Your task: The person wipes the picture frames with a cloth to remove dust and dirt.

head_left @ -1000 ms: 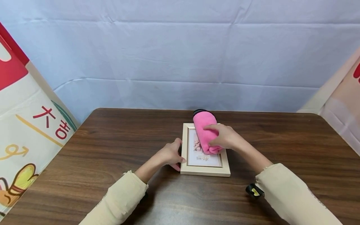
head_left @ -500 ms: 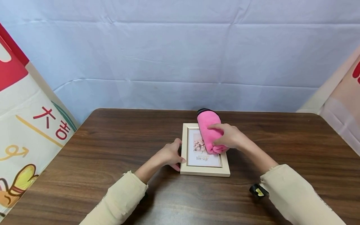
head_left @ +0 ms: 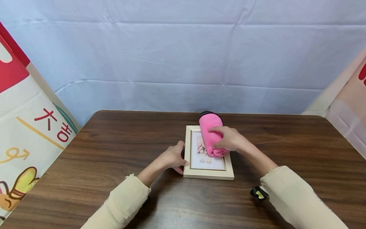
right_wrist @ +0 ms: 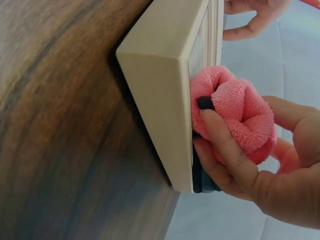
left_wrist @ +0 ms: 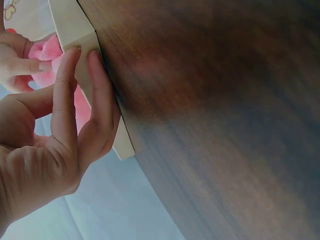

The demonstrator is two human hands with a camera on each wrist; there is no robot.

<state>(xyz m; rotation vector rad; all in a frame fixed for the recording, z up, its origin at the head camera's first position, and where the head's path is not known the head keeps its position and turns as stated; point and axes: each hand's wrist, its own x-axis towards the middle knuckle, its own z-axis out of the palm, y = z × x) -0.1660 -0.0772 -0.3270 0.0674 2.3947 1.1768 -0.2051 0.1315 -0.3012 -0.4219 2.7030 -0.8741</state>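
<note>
Right fingers (right_wrist: 231, 151) are curled round rolled pink plush (head_left: 208, 137); cream rectangular frame (head_left: 208, 174), braced by extended left fingers (left_wrist: 64, 100), seems mid-wipe.

1. Reads "free style" (head_left: 206, 161) in brownish letters toward the near end of the print (head_left: 214, 166) inside the cream frame (head_left: 208, 174).
2. Carries a smaller line just beyond those words, illegible.
3. Reads "大吉" (head_left: 45, 118) in red on the left banner (head_left: 17, 105).
4. Bears a yellow looped arrow (head_left: 14, 154) nearer on that banner, pointing right.
5. Shows red marks (head_left: 362, 73) on the right banner (head_left: 350, 105), cut off, unreadable.
</note>
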